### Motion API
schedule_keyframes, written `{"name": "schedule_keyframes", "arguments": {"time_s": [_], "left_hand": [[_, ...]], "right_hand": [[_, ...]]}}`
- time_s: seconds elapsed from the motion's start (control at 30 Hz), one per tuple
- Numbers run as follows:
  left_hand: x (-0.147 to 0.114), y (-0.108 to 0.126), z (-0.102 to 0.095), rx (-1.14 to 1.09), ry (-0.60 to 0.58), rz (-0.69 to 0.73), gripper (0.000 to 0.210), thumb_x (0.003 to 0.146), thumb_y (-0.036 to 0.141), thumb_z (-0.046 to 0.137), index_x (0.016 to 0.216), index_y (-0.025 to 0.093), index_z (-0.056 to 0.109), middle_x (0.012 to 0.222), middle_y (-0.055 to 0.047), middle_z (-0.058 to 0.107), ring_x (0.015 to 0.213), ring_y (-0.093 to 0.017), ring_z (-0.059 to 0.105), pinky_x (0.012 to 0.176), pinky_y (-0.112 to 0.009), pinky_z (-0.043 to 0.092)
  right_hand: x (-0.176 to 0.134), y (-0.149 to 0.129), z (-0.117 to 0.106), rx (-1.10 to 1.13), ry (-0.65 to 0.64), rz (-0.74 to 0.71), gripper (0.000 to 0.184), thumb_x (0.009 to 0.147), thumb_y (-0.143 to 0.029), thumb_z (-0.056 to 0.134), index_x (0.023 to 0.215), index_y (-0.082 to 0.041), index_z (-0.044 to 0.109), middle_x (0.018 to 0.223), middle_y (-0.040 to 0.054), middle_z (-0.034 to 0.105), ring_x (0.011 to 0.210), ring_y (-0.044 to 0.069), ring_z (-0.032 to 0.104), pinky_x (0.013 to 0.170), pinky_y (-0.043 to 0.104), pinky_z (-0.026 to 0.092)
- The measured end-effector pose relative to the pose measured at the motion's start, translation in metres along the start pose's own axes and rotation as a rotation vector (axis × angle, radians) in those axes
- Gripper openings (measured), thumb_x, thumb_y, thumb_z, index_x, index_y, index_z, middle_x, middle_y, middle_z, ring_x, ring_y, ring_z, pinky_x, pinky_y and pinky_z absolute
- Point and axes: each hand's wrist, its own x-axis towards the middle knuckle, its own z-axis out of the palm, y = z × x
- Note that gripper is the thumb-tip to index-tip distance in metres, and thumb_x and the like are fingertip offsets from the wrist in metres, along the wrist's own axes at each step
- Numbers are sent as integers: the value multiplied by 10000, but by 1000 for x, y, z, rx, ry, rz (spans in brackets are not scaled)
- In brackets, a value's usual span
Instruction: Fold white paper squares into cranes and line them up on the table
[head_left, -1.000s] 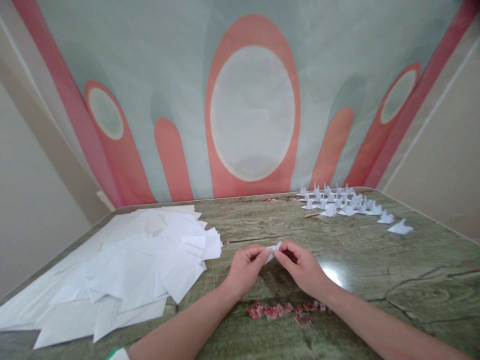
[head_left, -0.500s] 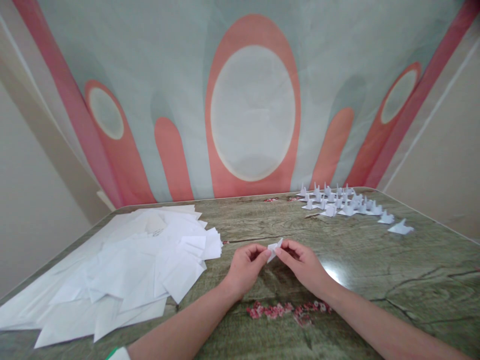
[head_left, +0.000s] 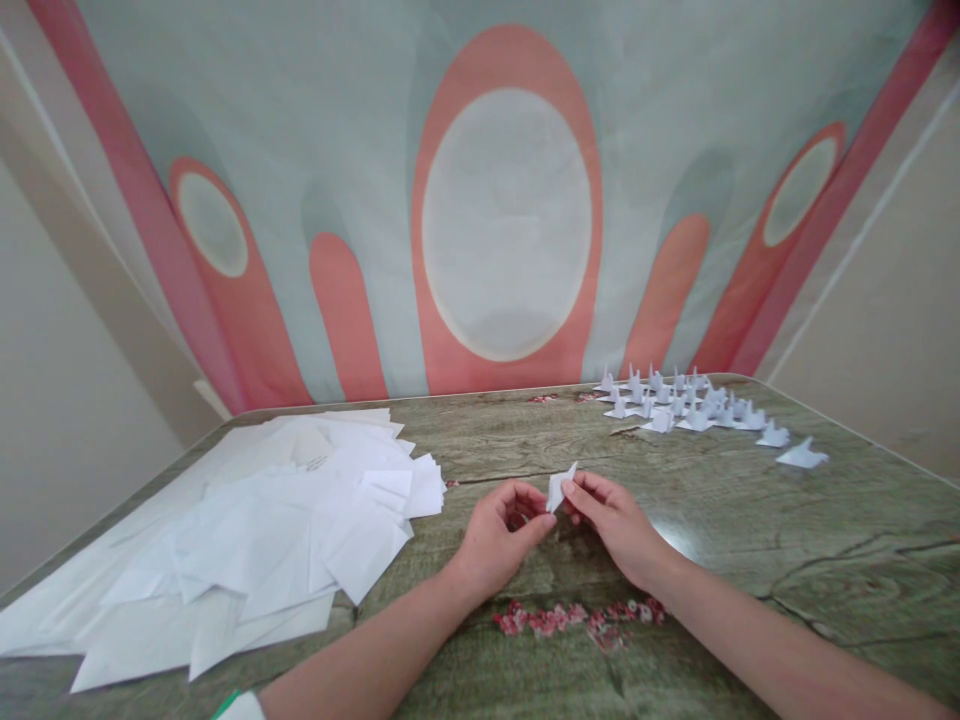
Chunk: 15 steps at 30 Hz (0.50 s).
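Note:
A small folded piece of white paper, pointed at its top, is held up over the middle of the table. My right hand pinches its right side between thumb and fingers. At the lower left edge of the paper, my left hand has its thumb and index fingertips close together around the bottom corner. The fingers partly cover the paper, so its full folded shape does not show.
A spread-out pile of white paper sheets covers the left of the wood-patterned table. Several white folded paper cranes stand in rows at the back right, with one crane nearer. Behind the table hangs a printed backdrop.
The folded paper has turned more upright and shifted slightly right and up. My left thumb and fingers have slid to its bottom corner, while the right hand keeps its pinch.

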Motion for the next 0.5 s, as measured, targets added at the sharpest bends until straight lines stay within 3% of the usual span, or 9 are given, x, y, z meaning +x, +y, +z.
{"name": "schedule_keyframes", "arguments": {"time_s": [0.23,0.5], "left_hand": [[1,-3,-1,14,-10,34,196,763,233,618,940,157,581,820,-26,612,752,-137,572,718,-260,448],[-1,2,-1,157,40,46,224,713,200,659,929,170,608,790,-16,625,686,-125,562,638,-227,440]], "right_hand": [[2,1,-2,113,-27,38,251,817,-413,548,775,-168,584,669,-12,515,621,114,427,595,242,333],[3,0,-1,69,-45,31,274,817,-423,545,760,-162,604,640,-18,504,606,111,419,582,245,318]]}}
